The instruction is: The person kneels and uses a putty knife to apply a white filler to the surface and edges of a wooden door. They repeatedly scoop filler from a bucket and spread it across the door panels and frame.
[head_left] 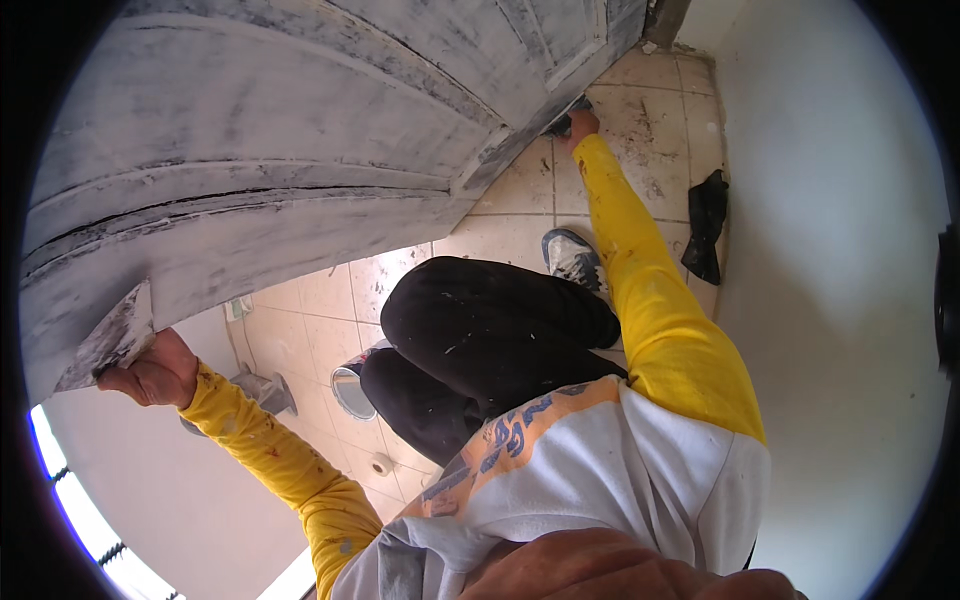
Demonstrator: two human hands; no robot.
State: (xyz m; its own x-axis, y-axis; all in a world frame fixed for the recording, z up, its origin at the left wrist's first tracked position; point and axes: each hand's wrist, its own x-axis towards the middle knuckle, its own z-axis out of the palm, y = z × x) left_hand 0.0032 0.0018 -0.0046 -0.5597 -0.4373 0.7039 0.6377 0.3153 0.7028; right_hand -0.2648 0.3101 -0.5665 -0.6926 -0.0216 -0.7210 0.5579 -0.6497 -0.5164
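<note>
My left hand [155, 370] is closed around a wide, flat putty knife [118, 330], its pale blade smeared with dark marks and lying against the face of a grey-white panelled door [330, 110]. Far off at the door's lower edge, my right hand [582, 122] has its fingers closed at a small dark thing [562, 124]; its kind is hard to make out. Whitish smears over a darker surface cover the door, with dark lines along its mouldings. Both my yellow sleeves are stained.
An open can [352, 392] stands by my knees on the tiled floor [510, 235]. A black cloth-like item [706, 228] lies along the right wall [820, 250]. A small pale roll [381, 464] lies lower left. Dark debris is scattered near my right hand.
</note>
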